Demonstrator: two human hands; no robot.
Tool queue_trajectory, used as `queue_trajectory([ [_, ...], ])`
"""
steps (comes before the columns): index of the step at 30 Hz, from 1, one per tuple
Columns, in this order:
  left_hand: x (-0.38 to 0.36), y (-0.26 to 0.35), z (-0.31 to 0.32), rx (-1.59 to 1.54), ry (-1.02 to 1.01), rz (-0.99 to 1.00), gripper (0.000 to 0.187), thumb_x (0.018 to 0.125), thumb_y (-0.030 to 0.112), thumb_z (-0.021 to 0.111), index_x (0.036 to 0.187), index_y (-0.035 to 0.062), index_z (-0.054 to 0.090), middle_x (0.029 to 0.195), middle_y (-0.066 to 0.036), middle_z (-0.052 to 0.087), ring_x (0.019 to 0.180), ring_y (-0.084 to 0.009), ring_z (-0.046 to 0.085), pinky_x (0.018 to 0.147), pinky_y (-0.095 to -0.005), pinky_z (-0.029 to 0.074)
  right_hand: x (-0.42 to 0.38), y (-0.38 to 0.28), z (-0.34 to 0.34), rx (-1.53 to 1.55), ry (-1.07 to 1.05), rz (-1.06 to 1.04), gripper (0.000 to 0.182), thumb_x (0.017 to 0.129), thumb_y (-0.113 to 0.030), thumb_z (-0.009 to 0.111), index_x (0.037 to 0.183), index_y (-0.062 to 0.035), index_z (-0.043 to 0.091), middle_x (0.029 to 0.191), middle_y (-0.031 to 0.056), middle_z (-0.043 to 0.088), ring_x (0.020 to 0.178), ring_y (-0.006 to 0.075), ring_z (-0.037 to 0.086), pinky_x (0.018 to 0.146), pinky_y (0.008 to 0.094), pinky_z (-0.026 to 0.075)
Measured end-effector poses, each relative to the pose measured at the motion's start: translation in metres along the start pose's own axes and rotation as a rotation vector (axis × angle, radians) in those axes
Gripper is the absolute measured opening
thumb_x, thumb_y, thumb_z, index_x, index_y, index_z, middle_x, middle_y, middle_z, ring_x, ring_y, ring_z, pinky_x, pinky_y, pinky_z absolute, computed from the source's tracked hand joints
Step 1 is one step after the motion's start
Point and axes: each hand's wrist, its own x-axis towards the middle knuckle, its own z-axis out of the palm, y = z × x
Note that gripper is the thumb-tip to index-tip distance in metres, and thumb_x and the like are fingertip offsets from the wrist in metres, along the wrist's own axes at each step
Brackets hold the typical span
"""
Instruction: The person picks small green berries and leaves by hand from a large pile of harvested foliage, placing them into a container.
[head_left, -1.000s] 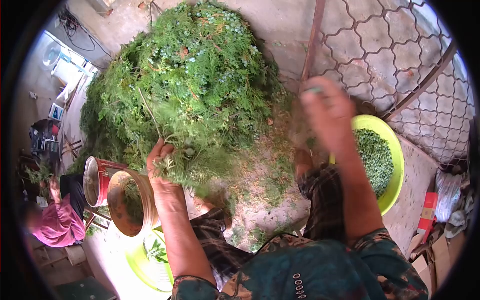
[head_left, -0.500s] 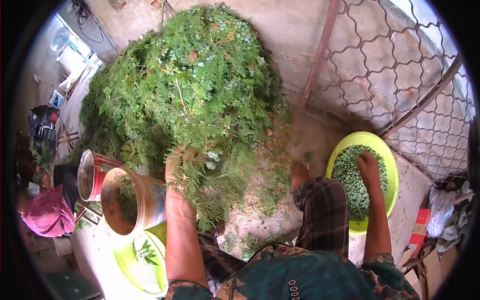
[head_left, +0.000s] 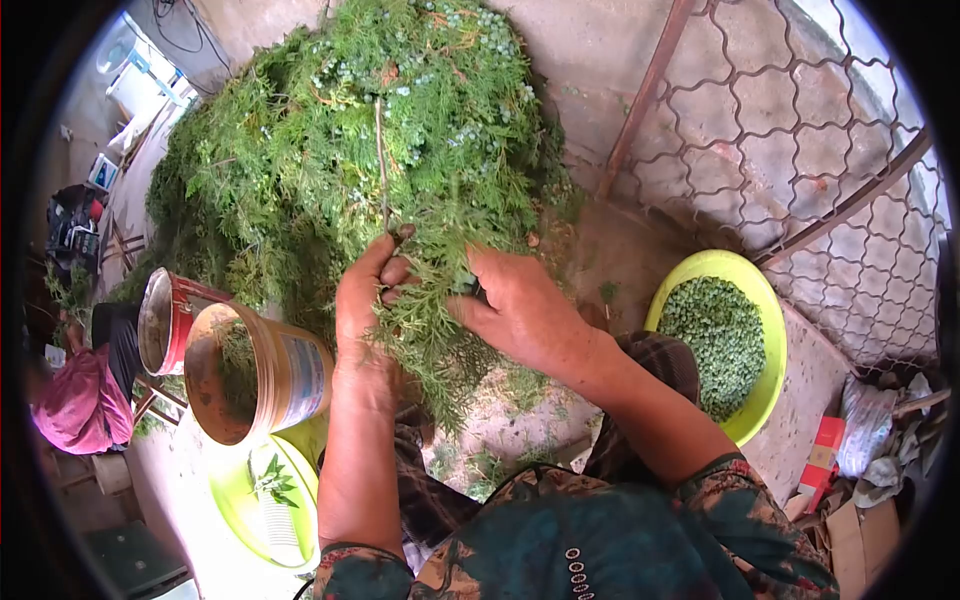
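My left hand (head_left: 368, 285) is closed around a leafy evergreen branch (head_left: 425, 310) with flat, scaly, cypress-like sprays that hang down over the wrist. My right hand (head_left: 520, 305) meets the foliage from the other side, thumb and fingers bent together in a pinch. What lies between those fingertips is hidden by leaves and shadow. Just beyond both hands rises a large heap of cut evergreen branches (head_left: 300, 170), dotted with small blue-green cones. To the right, a yellow-green basin (head_left: 770, 385) holds many picked small green cones (head_left: 715, 340).
On the left stand an orange-brown bucket (head_left: 275, 385), a red-and-white bucket (head_left: 180, 320) and another bright green basin (head_left: 225, 500). A person in a pink top (head_left: 85, 405) sits farther left. A wire-mesh panel (head_left: 780, 130) leans at the right, near a red box (head_left: 825, 450).
My right hand has left the basin of cones and come across to the branch in my left hand. The left hand has shifted slightly upward with the branch.
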Motion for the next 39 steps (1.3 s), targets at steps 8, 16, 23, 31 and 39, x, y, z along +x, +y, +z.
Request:
queue_trajectory([
  [8,0.006,0.026,-0.022,0.009,0.127,0.176,0.015,0.092,0.02,0.047,0.094,0.0066,0.053,0.056,0.006,0.041,0.042,-0.0053,0.036,0.039,-0.0205,0.032,-0.007,0.007,0.005,-0.035,0.065,-0.064,0.015,0.085,-0.011,0.055,0.082,0.0003,0.046,0.066,0.0146,0.052,0.059,0.0336,0.054,0.054,0.0423,0.043],
  [16,-0.004,0.013,-0.038,0.139,0.032,0.356,0.027,0.09,0.019,0.053,0.109,0.0011,0.057,0.084,-0.005,0.063,0.074,-0.016,0.062,0.063,-0.0279,0.051,-0.004,0.009,-0.043,1.323,-0.026,0.616,0.025,0.086,-0.029,0.057,0.084,-0.005,0.054,0.075,0.006,0.053,0.051,0.011,0.049,0.036,0.024,0.038],
  [23,0.017,0.004,-0.049,0.195,-0.342,0.21,0.032,0.092,0.018,0.049,0.119,0.0009,0.048,0.091,-0.007,0.062,0.081,-0.0175,0.061,0.07,-0.0289,0.051,-0.007,0.011,-0.033,0.874,-0.108,0.566,0.03,0.089,-0.035,0.057,0.078,-0.0072,0.054,0.07,0.0016,0.051,0.053,0.0058,0.043,0.037,0.0199,0.031],
  [31,0.005,-0.005,-0.019,0.242,-0.108,0.218,0.023,0.09,0.013,0.05,0.109,0.0,0.053,0.087,-0.005,0.062,0.073,-0.0137,0.06,0.062,-0.0245,0.051,-0.006,0.01,0.01,0.238,0.202,-0.191,0.016,0.08,-0.011,0.064,0.085,0.0008,0.055,0.066,0.0165,0.053,0.059,0.0293,0.057,0.054,0.0371,0.044],
  [39,0.023,0.007,-0.037,-0.12,0.088,0.19,0.021,0.094,0.014,0.041,0.099,-0.0009,0.055,0.07,-0.003,0.057,0.057,-0.0123,0.054,0.048,-0.0253,0.043,-0.008,0.013,-0.034,0.026,0.196,0.073,0.009,0.082,-0.01,0.056,0.087,-0.0021,0.054,0.07,0.0151,0.057,0.059,0.0256,0.058,0.057,0.0353,0.046],
])
